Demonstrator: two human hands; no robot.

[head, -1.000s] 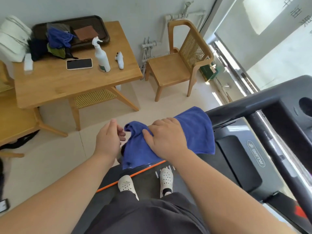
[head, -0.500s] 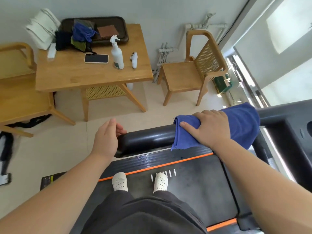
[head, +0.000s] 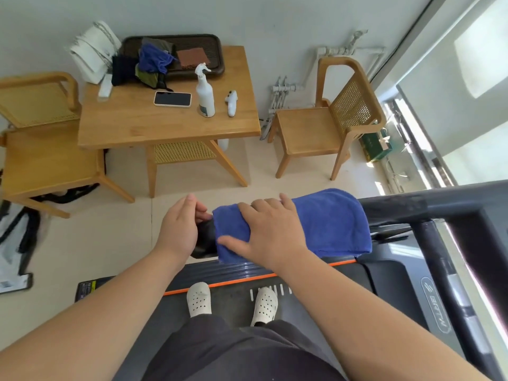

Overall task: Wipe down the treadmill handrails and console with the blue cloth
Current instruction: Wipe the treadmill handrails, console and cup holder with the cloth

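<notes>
most of the handrail (head: pixel 204 240) is covered by the blue cloth (head: pixel 324 224); only its black end is seen between the hands. the fingertips of the left hand (head: pixel 178 229) are hidden behind that end, so it cannot be told whether the end is gripped or merely touched. the palm of the right hand (head: pixel 272 235) is pressed out of sight against the cloth it is curled over. the console (head: pixel 486 237) is cut off by the right edge, and the left chair (head: pixel 41 160) by the left edge. the label on the spray bottle (head: pixel 205 97) is too small to be read. part of the tray (head: pixel 217 50) is buried under heaped cloths (head: pixel 149 61).
</notes>
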